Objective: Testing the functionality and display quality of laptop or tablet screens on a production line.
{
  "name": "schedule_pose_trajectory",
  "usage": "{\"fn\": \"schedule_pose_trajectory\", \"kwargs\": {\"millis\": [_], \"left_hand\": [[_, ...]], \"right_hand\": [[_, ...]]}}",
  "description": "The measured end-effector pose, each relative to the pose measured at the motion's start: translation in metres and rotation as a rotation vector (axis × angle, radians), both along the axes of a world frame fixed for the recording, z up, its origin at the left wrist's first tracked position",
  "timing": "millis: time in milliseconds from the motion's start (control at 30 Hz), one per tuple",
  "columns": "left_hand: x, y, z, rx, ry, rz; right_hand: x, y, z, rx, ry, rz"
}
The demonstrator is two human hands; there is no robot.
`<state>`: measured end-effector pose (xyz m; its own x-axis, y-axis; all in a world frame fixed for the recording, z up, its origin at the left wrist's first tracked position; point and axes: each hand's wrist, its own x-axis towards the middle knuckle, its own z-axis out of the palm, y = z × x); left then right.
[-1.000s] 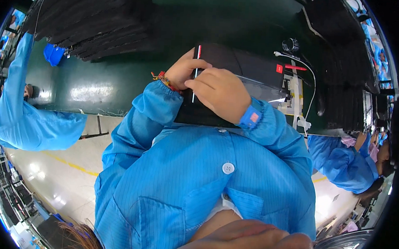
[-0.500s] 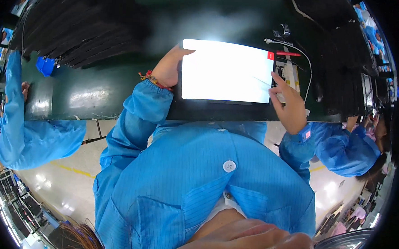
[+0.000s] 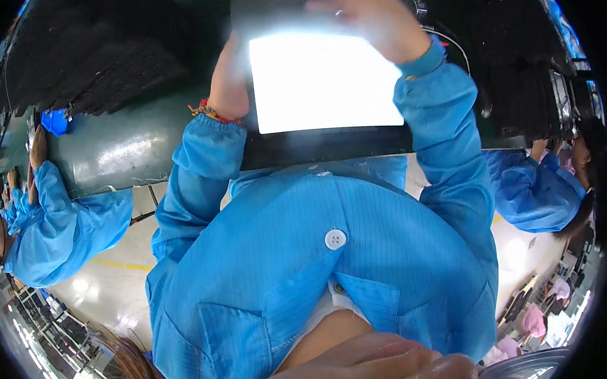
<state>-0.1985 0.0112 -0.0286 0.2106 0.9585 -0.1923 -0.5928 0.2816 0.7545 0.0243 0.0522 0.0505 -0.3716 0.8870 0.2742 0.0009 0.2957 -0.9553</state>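
A tablet (image 3: 326,84) with a glaring white screen lies on the dark green bench in front of me, tilted slightly in its plane. My left hand (image 3: 230,86), a beaded bracelet at its wrist, is against the tablet's left edge. Its fingers are smeared and partly lost in the glare, so their grip does not show. Across the tablet's far right corner reaches my right hand (image 3: 378,18). Blurred by motion, it has its fingers stretched to the left and nothing visible in them. The screen's content is washed out.
Black stacked items (image 3: 98,41) fill the bench's left side, with more black pieces (image 3: 518,84) on the right. A blue bin (image 3: 55,122) sits at the left. A white cable (image 3: 455,45) curves beyond my right forearm. Co-workers in blue sit on both sides.
My right hand has moved from the tablet's right edge up and left over its far side. My left thumb has left the screen. The tablet appears farther left and slightly turned.
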Motion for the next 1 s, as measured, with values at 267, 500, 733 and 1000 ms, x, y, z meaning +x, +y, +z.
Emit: {"fn": "schedule_pose_trajectory", "kwargs": {"millis": [267, 500, 733, 1000], "left_hand": [[0.002, -0.006, 0.018, -0.028, 0.096, 0.051], [0.004, -0.004, 0.024, -0.255, -0.02, -0.029], [0.003, -0.009, 0.023, -0.167, -0.067, -0.06], [-0.004, -0.004, 0.007, 0.093, 0.297, -0.028]], "right_hand": [[0.055, -0.02, 0.051, -0.749, 0.313, -0.058], [0.116, -0.042, 0.015, -0.18, -0.677, -0.215], [0.07, -0.102, 0.031, 0.216, -0.728, -0.231], [0.073, -0.126, 0.02, 0.434, -1.061, -0.067]]}}
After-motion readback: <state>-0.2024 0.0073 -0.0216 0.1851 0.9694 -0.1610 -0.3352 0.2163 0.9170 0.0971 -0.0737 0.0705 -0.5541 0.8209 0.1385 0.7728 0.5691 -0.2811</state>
